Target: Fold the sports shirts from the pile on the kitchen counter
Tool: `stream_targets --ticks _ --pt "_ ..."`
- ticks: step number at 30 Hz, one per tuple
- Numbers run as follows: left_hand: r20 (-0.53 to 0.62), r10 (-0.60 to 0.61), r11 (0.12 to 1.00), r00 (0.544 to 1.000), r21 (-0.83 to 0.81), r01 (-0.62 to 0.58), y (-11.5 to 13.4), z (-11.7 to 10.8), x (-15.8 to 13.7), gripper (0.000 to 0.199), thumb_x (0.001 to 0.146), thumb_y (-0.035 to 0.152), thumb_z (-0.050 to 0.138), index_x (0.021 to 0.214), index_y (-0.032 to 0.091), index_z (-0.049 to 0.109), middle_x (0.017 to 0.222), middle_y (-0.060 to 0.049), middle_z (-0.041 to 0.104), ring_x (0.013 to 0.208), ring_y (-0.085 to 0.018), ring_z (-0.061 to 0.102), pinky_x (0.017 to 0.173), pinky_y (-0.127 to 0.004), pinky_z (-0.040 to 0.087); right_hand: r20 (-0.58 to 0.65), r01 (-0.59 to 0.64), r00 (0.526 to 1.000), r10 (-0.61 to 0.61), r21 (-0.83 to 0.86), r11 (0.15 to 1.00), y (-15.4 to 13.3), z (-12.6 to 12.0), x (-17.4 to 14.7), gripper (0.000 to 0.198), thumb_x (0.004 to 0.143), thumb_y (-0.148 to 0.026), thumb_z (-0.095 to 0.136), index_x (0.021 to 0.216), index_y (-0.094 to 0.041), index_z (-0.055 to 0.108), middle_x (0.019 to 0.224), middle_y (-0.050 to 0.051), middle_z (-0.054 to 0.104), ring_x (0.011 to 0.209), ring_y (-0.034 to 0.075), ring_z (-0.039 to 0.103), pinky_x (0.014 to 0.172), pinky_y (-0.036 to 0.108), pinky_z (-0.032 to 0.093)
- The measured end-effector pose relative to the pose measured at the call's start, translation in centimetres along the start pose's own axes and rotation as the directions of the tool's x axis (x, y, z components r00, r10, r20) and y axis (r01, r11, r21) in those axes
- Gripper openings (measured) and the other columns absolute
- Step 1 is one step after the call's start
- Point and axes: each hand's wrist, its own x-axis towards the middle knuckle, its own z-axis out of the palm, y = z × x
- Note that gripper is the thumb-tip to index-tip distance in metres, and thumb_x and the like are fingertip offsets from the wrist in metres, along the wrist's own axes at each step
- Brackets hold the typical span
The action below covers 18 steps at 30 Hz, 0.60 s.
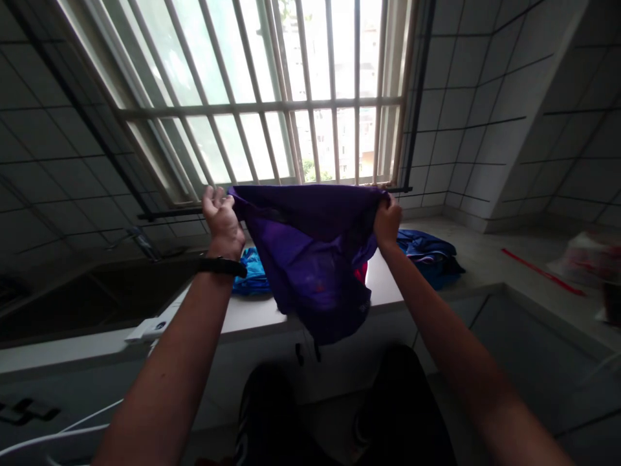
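A purple garment [310,259] is stretched between my two hands above the counter, its lower part hanging loose over the front edge. My left hand [223,217] grips its upper left corner, with a dark band around the wrist. At the opposite corner, the fingers of my right hand [388,220] are closed on the cloth. Behind the garment on the left lies a bright blue folded cloth [253,275]. A dark blue pile of clothing [429,252] rests on the counter beyond my right forearm. A bit of red cloth [361,272] shows past the garment's right edge.
A dark sink [97,291] with a faucet [142,244] is at the left. A white power strip [155,325] lies by the counter's front edge. On the right are a red strip [543,272] and a plastic bag [589,255]. A barred window [286,103] stands behind.
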Motion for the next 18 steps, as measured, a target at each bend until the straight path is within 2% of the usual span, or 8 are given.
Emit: stream_targets --ticks 4,5,7,9,10,14,16,18 --pt "0.336 -0.046 0.974 0.941 0.224 -0.032 0.0 -0.5 -2.4 0.061 0.085 0.032 0.072 0.142 0.025 0.053 0.158 -0.016 0.049 0.153 -0.03 0.039 0.116 -0.042 0.045 0.194 -0.164 0.973 0.126 0.194 0.967 1.6 0.6 0.7 0.043 0.1 -0.037 0.039 0.116 -0.014 0.072 0.1 0.011 0.077 0.089 0.021 0.071 0.079 0.031 0.057" --pt "0.46 -0.12 0.96 0.88 0.28 -0.016 -0.1 -0.6 -3.5 0.07 0.08 0.037 0.078 0.144 0.023 0.053 0.158 -0.018 0.049 0.151 -0.033 0.041 0.115 -0.046 0.045 0.198 -0.17 0.972 0.124 0.236 0.957 2.0 0.9 0.7 0.043 0.099 -0.04 0.041 0.115 -0.014 0.072 0.101 0.01 0.076 0.088 0.021 0.071 0.079 0.031 0.057" --pt "0.674 -0.31 0.914 0.67 0.405 0.016 -0.6 -0.5 -6.3 0.091 0.066 0.046 0.088 0.146 0.019 0.053 0.155 -0.022 0.052 0.145 -0.039 0.048 0.114 -0.052 0.047 0.191 -0.153 0.977 0.099 0.298 0.942 2.6 1.5 0.5 0.045 0.096 -0.049 0.047 0.11 -0.015 0.073 0.099 0.009 0.075 0.088 0.021 0.069 0.079 0.031 0.056" --pt "0.771 -0.451 0.856 0.449 0.516 -0.026 -1.4 -0.1 -9.9 0.11 0.053 0.051 0.094 0.148 0.015 0.051 0.154 -0.025 0.052 0.142 -0.042 0.05 0.116 -0.054 0.045 0.216 -0.122 0.975 0.052 0.323 0.938 2.6 2.0 0.0 0.046 0.091 -0.057 0.053 0.097 -0.017 0.074 0.092 0.008 0.074 0.085 0.021 0.067 0.078 0.032 0.055" --pt "0.8 -0.449 0.849 0.397 0.521 -0.089 -1.8 0.2 -11.8 0.117 0.05 0.053 0.095 0.151 0.015 0.049 0.158 -0.025 0.048 0.146 -0.043 0.046 0.12 -0.054 0.04 0.232 -0.097 0.973 0.02 0.326 0.941 2.4 2.2 -0.2 0.047 0.088 -0.06 0.056 0.089 -0.017 0.073 0.088 0.006 0.072 0.083 0.021 0.066 0.076 0.03 0.054" --pt "0.876 -0.262 0.918 0.405 0.355 -0.174 -2.6 2.5 -18.2 0.118 0.053 0.055 0.093 0.155 0.019 0.045 0.164 -0.018 0.041 0.149 -0.041 0.041 0.121 -0.048 0.038 0.426 0.007 0.893 -0.142 0.304 0.953 0.6 2.5 -1.5 0.054 0.081 -0.071 0.06 0.066 -0.018 0.063 0.068 0.0 0.059 0.065 0.014 0.054 0.059 0.024 0.043" --pt "0.897 -0.162 0.956 0.412 0.246 -0.161 -2.3 3.8 -19.6 0.086 0.065 0.054 0.086 0.139 0.018 0.062 0.146 -0.015 0.061 0.133 -0.038 0.056 0.11 -0.045 0.049 0.571 0.048 0.796 -0.199 0.269 0.962 -0.4 2.2 -1.9 0.06 0.078 -0.075 0.061 0.061 -0.018 0.059 0.06 -0.002 0.053 0.059 0.012 0.047 0.053 0.024 0.036" --pt "0.885 -0.146 0.973 0.443 0.208 -0.096 -1.6 4.7 -19.3 0.048 0.076 0.053 0.076 0.106 0.016 0.075 0.107 -0.011 0.076 0.102 -0.032 0.068 0.089 -0.041 0.056 0.594 0.114 0.771 -0.231 0.228 0.967 -1.0 1.4 -1.7 0.063 0.078 -0.076 0.061 0.059 -0.017 0.058 0.057 -0.002 0.051 0.059 0.012 0.047 0.053 0.024 0.034"
